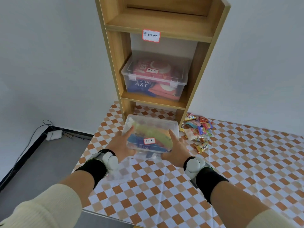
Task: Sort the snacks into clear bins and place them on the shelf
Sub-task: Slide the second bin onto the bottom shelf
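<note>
A clear lidded bin [153, 124] full of colourful snack packets sits in front of the wooden shelf's [115, 51] lowest opening, a white label on its lid. My left hand [122, 144] grips its left side and my right hand [174, 149] grips its right side, fingers over the lid. A second clear bin [154, 76], closed and holding red, orange and blue packets, stands on the shelf's middle level. A pile of loose snacks [198, 130] lies on the checkered tabletop to the right of the shelf's foot.
The table wears an orange-and-white checkered cloth [230, 162]; its left edge drops to a grey floor. A white box with cables [54, 134] lies by the wall at floor level. A handwritten label [151, 35] is stuck on the upper shelf board.
</note>
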Demonstrator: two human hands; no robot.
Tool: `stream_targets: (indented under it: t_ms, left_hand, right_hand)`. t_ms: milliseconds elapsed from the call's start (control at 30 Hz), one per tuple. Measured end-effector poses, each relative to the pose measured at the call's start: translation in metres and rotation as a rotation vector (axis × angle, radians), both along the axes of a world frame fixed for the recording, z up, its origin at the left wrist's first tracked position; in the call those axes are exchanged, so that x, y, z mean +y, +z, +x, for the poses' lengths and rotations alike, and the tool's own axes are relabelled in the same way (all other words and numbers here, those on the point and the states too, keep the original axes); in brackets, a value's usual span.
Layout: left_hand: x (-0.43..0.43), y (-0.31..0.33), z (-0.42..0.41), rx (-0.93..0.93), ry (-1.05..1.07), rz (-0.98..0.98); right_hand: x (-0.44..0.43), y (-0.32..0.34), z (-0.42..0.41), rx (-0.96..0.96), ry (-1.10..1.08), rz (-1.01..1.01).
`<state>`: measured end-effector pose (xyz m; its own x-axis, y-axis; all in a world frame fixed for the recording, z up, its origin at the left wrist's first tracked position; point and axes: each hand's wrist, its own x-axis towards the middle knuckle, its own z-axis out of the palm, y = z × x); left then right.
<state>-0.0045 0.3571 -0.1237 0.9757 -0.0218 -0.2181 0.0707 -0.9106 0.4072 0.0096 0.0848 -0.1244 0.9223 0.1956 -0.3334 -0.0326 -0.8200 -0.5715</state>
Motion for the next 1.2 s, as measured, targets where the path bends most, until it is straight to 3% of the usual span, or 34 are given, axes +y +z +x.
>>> stream_targets:
  t_ms: [467,567,633,767,1200]
  left_hand:
    - [0.007,-0.022,0.057,0.023,-0.043,-0.02]
    - [0.007,-0.03,0.057,0.038,-0.034,0.025]
    - [0.005,-0.033,0.056,-0.065,-0.044,0.127]
    - [-0.005,-0.04,0.067,-0.286,-0.257,0.316]
    - [-0.011,-0.044,0.132,-0.239,-0.235,0.285]
  right_hand:
    - [0.018,-0.036,0.044,0.038,-0.116,-0.029]
    - [0.023,-0.043,0.043,0.008,-0.109,-0.051]
    - [0.029,-0.042,0.041,-0.035,-0.104,-0.122]
    - [0.044,-0.041,0.045,-0.331,0.052,-0.437]
    - [0.053,-0.048,0.108,-0.353,0.06,-0.449]
